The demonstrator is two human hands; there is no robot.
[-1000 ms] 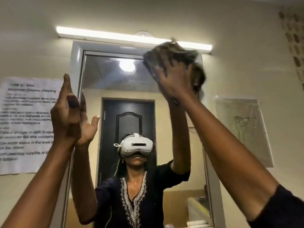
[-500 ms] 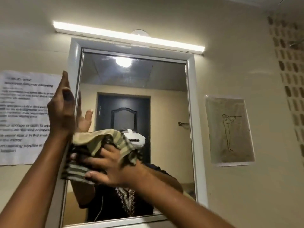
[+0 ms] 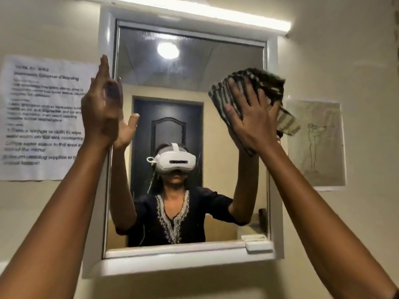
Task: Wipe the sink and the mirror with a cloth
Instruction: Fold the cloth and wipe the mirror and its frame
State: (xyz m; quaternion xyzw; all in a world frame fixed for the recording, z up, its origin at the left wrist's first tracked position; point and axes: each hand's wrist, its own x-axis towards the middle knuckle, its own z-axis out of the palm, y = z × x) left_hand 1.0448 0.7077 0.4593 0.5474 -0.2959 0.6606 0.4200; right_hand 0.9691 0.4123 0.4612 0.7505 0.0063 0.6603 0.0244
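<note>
So the striped cloth is flat under our right hand, fingers spread wide, pressing it on the mirror glass by the right frame edge. Our left hand is open and holding nothing, palm along the mirror's left frame. A printed notice hangs just left of that hand, and a sketch right of the cloth hand.

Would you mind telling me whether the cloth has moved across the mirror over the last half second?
Yes. The cloth has gone from the mirror's lower left up to its right edge, under the right hand.
</note>
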